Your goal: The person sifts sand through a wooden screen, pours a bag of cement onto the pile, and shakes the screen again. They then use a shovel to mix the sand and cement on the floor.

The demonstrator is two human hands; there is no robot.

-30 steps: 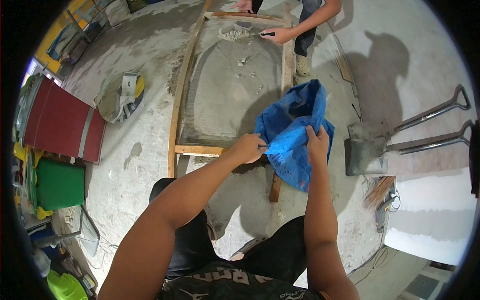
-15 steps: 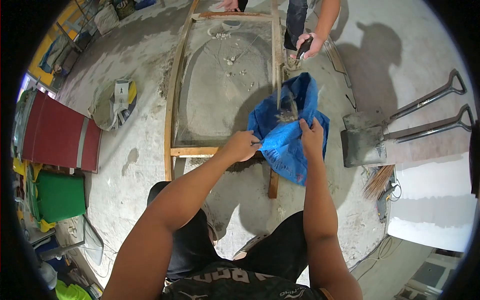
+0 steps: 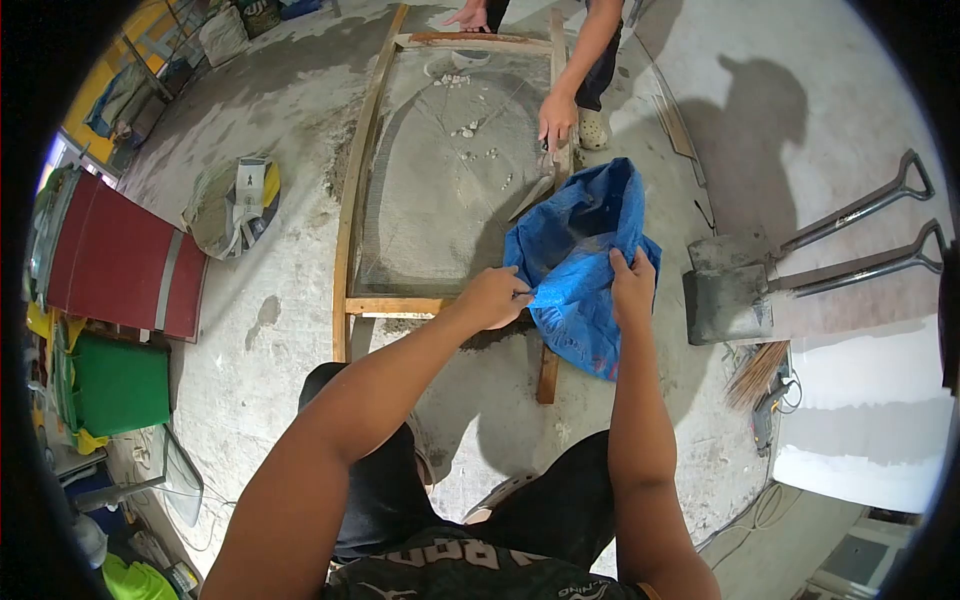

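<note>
A blue woven sack [image 3: 572,325] is stretched between my two hands, its mouth facing away from me. My left hand [image 3: 495,297] pinches the near-left rim, and my right hand [image 3: 632,285] grips the rim on the right. The sack leans over the right corner of a wood-framed mesh screen [image 3: 345,220]. Small pale stones [image 3: 467,130] are scattered on the mesh. Across from me, a co-worker's hand [image 3: 558,122] holds a trowel [image 3: 532,198] low over the screen, just beyond the sack's mouth. The inside bottom of the sack is hidden.
Two shovels [image 3: 730,300] lie on the floor at right, near broom bristles [image 3: 757,374] and a power tool [image 3: 766,420]. On the left are an open bag [image 3: 212,215], a red container [image 3: 120,262] and a green bin [image 3: 120,382]. A cable [image 3: 765,508] runs at lower right.
The co-worker's trowel has moved from the sack's mouth leftward onto the screen. Loose material seen falling at the opening is gone. My hands keep hold of the sack, barely shifted.
</note>
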